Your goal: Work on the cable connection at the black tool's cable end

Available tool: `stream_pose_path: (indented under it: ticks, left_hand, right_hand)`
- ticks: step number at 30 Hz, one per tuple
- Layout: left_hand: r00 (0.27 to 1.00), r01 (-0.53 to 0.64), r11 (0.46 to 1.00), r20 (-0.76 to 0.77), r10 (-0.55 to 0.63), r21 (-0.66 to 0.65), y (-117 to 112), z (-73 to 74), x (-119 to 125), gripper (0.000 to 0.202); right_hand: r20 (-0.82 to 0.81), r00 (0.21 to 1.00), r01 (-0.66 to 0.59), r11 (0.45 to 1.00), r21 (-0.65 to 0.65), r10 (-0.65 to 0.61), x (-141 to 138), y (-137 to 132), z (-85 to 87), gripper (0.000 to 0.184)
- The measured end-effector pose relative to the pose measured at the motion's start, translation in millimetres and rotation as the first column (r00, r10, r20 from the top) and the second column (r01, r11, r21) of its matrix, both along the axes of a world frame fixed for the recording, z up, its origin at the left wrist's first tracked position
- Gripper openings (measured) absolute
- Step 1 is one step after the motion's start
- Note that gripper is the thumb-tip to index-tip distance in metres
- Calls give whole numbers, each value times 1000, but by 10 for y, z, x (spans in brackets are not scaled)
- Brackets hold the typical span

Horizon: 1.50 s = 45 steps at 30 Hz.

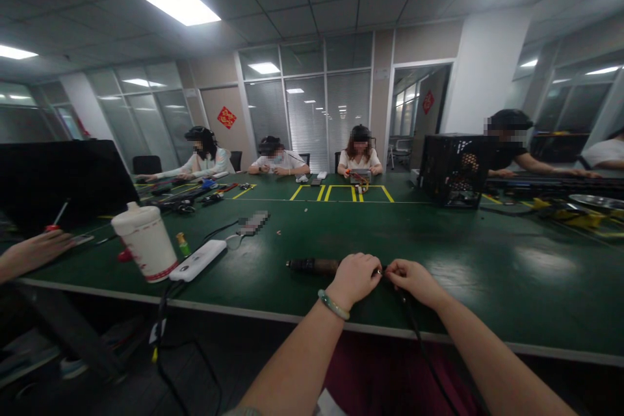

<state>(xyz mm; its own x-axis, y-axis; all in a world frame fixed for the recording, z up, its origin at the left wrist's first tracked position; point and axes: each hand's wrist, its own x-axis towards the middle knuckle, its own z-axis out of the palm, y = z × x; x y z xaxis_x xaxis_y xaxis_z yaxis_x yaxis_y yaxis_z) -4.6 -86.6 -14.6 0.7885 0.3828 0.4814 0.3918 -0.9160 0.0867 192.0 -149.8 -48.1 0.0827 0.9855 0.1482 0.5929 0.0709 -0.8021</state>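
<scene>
A dark, long electric screwdriver (pixel 314 265) lies along the green table in front of me, its tip pointing left. Wrapped around its right end is my left hand (pixel 355 278), which wears a jade bangle (pixel 333 305). My right hand (pixel 412 281) is closed in a pinch close to the left fingertips, at the end of a black cable (pixel 414 326). A small shiny metal part shows between the hands. The cable hangs from there over the table edge toward my lap. Fingers hide the exact joint between cable and tool.
A white lidded cup (pixel 146 244), a white power strip (pixel 199 260) and a small green-and-gold bottle (pixel 182 244) stand to the left. A co-worker's hand (pixel 41 252) holds a red-handled screwdriver beyond them. A black computer case (pixel 451 170) stands at right; other people sit across the table (pixel 302 231).
</scene>
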Motion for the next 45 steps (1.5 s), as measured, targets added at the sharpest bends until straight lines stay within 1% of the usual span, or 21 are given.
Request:
stream_pose_path:
  ticks: [4, 6, 14, 22, 31, 36, 45]
  left_hand:
    - [1000, -21, 1000, 3, 21, 10, -16, 9, -4, 13]
    - [1000, -25, 1000, -1, 25, 12, -14, 6, -1, 12]
    - [1000, -9, 1000, -2, 9, 11, 24, -29, 19, 9]
    - [1000, -1, 1000, -30, 1, 31, 10, -1, 2, 8]
    - [1000, 1, 1000, -27, 0, 11, 9, 4, -2, 11]
    - [1000, -11, 1000, -10, 11, 0, 22, -6, 7, 12]
    - [999, -29, 999, -24, 29, -19, 12, 10, 20, 14]
  right_hand:
    - [20, 1000, -1, 1000, 10, 1, 2, 2, 4, 23]
    - [32, 999, 2, 1000, 13, -3, 2, 2, 6, 23]
    - [-7, 1000, -12, 1000, 19, 12, -15, 4, 3, 20]
    - [-1, 1000, -10, 1000, 9, 10, -18, -6, 19, 22]
    - [-20, 999, -35, 999, 1, 35, -28, -16, 33, 26]
    - [-10, 999, -42, 999, 6, 42, -52, -33, 65, 24]
    - [-23, 999, -25, 999, 22, 25, -1, -4, -11, 17]
